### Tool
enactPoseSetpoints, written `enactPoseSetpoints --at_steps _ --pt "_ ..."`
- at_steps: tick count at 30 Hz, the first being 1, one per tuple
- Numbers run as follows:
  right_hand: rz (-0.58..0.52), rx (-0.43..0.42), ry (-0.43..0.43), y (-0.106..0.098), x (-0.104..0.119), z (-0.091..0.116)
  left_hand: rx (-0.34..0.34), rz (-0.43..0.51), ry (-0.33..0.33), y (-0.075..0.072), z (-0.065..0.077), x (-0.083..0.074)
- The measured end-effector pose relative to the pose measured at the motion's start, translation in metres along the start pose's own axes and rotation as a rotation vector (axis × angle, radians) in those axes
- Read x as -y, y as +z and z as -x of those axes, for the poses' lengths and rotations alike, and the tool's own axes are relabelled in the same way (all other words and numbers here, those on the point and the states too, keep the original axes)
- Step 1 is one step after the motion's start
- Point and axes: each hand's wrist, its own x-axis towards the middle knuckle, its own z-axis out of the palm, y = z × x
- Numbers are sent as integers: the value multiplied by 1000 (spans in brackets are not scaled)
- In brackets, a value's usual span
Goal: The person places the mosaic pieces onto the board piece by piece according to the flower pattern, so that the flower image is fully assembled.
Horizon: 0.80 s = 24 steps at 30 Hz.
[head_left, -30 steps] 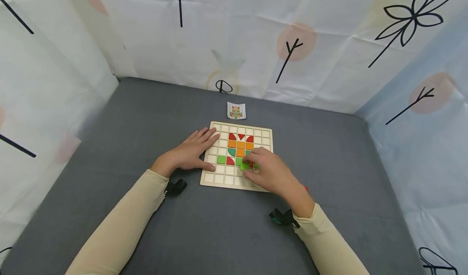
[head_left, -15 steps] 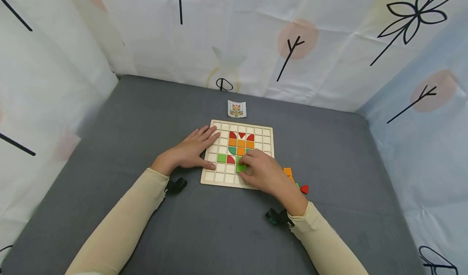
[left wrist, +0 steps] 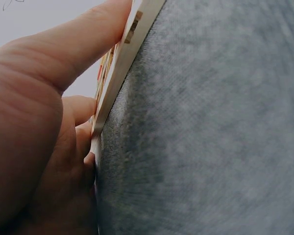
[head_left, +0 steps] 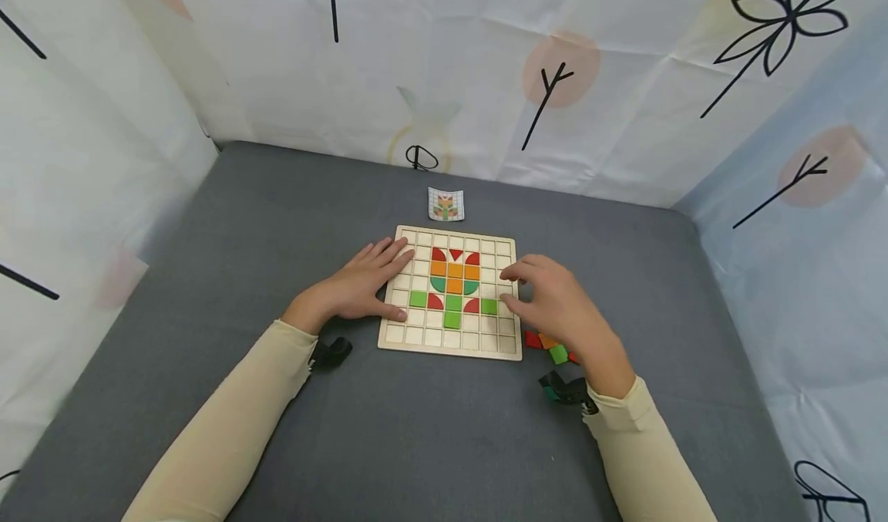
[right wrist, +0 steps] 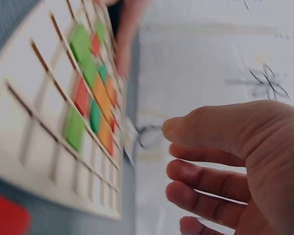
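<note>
A square wooden grid board lies on the grey table, with red, orange, teal and green tiles set in its middle cells. The lowest of them is a green square tile, below another green one. My left hand rests flat with spread fingers on the board's left edge; in the left wrist view its thumb lies along the wooden side. Over the board's right edge hovers my right hand, thumb and fingers apart and nothing between them. The right wrist view shows the same loosely bent, bare fingers beside the board.
A small pattern card lies behind the board. Loose tiles, among them a green one and a red one, lie right of the board's lower corner, partly under the right forearm. Patterned white cloth rises behind the table.
My right hand set a green tile into the cell below the other green one, let go, and moved right to the board's edge. The left hand stays in place.
</note>
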Motion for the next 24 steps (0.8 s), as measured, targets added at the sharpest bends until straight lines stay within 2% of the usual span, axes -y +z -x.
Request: enactPoseSetpoints --at_steps 3,6,13,15,20,24 --pt "-6 -4 31 -11 -6 2 -8 4 6 -1 1 1" --pt "-1 12 2 -8 -6 2 -11 4 13 -2 2 2" --pt "-10 207 -172 28 18 -6 -12 6 12 -2 2 1" --pt "-2 235 -200 37 23 -6 -12 4 12 -1 1 1" --pt "14 221 -248 49 26 -6 -6 -10 8 0 0 2" --pt "9 211 -250 40 23 -6 -2 -10 5 -1 0 1"
